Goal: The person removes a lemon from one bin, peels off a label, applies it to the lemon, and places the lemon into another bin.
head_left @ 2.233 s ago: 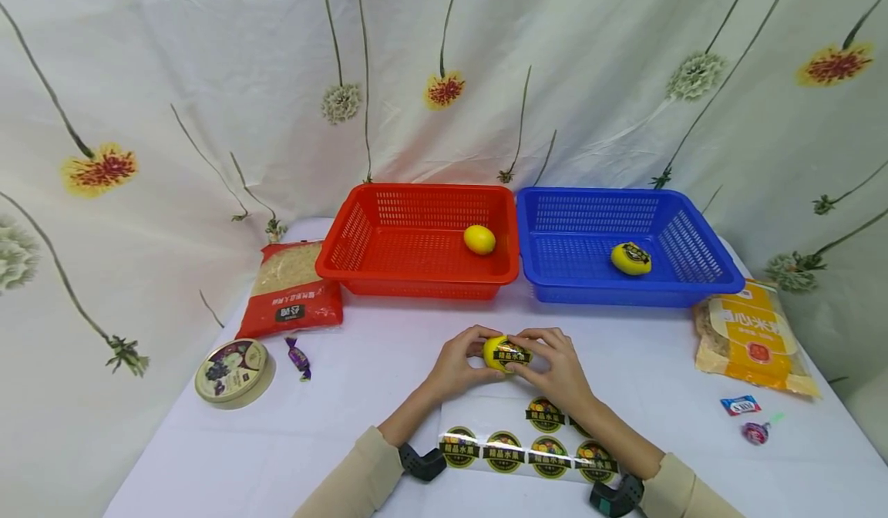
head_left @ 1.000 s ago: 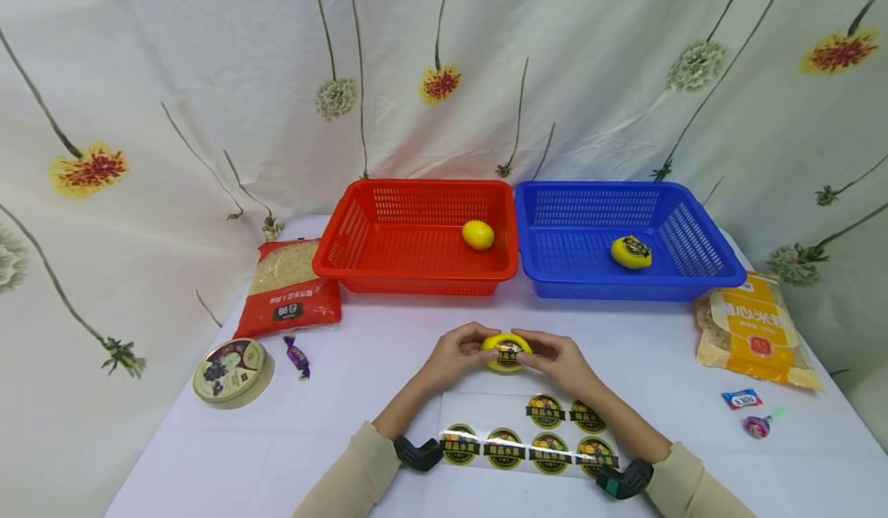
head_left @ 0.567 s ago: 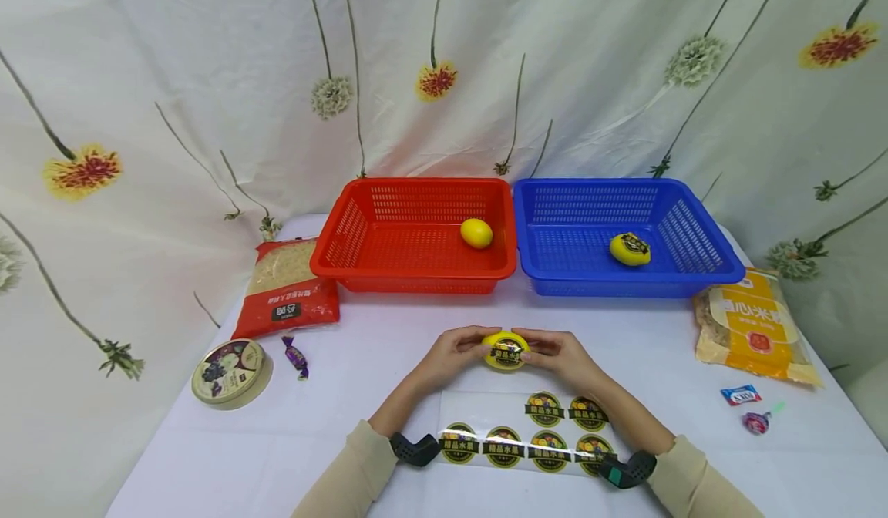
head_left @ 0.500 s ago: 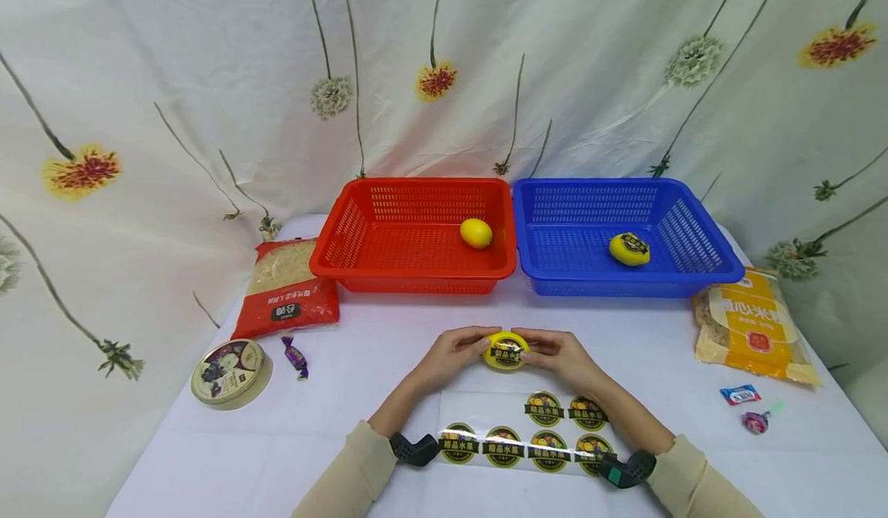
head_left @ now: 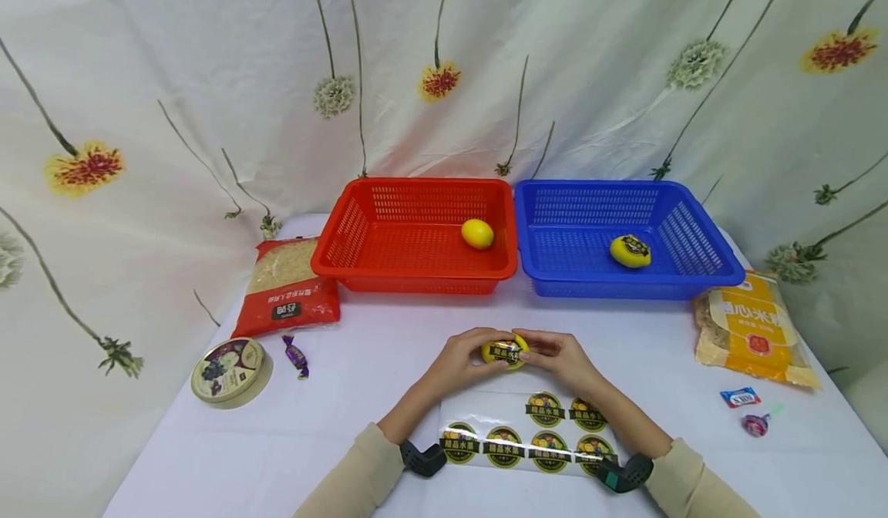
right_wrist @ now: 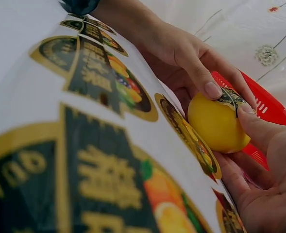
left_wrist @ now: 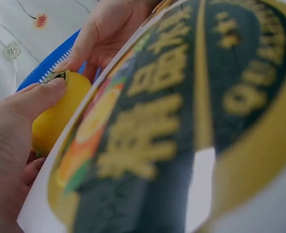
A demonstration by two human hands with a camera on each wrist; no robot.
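A yellow lemon (head_left: 512,361) with a round black-and-gold sticker (head_left: 505,351) on its near face is held between both hands, above the back edge of the sticker sheet (head_left: 479,405). My left hand (head_left: 454,364) holds the lemon's left end, fingers over the top and thumb low near the sticker. At the other end my right hand (head_left: 565,362) pinches it, thumb on the sticker's right edge. The right wrist view shows both thumbs at the sticker (right_wrist: 230,99) on the lemon (right_wrist: 215,126). How fully the sticker lies flat is hard to tell.
A red basket (head_left: 416,275) with one plain lemon (head_left: 477,234) stands behind, beside a blue basket (head_left: 631,280) holding a stickered lemon (head_left: 627,251). Left are a red bag (head_left: 287,290), round tin (head_left: 229,371) and purple candy (head_left: 296,356). Right are a yellow bag (head_left: 756,329), small candy (head_left: 740,397) and lollipop (head_left: 755,425).
My left hand has shifted its grip: the fingers now reach farther over the lemon's top and the thumb sits lower. The right hand keeps nearly the same hold. The baskets stay put.
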